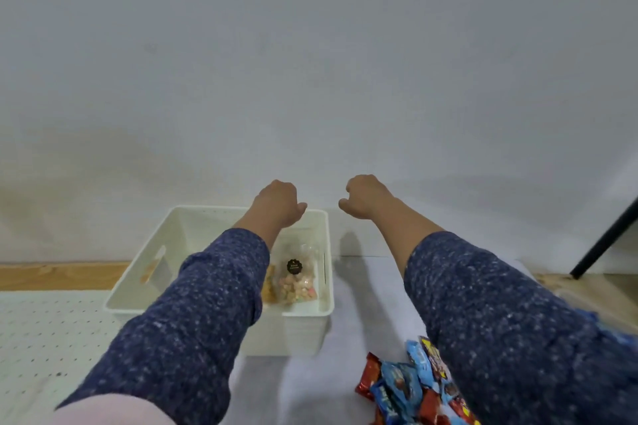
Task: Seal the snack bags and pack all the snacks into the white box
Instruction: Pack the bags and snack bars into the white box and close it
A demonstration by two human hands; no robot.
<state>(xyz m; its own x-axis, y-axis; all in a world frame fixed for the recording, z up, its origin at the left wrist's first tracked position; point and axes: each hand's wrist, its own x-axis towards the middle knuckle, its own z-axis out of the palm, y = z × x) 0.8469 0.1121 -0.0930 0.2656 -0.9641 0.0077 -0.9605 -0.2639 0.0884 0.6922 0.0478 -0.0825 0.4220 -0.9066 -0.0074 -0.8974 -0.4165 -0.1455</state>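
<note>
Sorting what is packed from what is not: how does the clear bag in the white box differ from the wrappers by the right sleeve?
The clear bag lies inside the white box; the pile of wrappers lies outside it on the white cloth. The clear bag shows pale, colourful pieces and carries a dark round sticker; the wrappers are opaque red and blue. The bag is a single larger pack, the wrappers several small ones. Both are snacks for packing.
</note>
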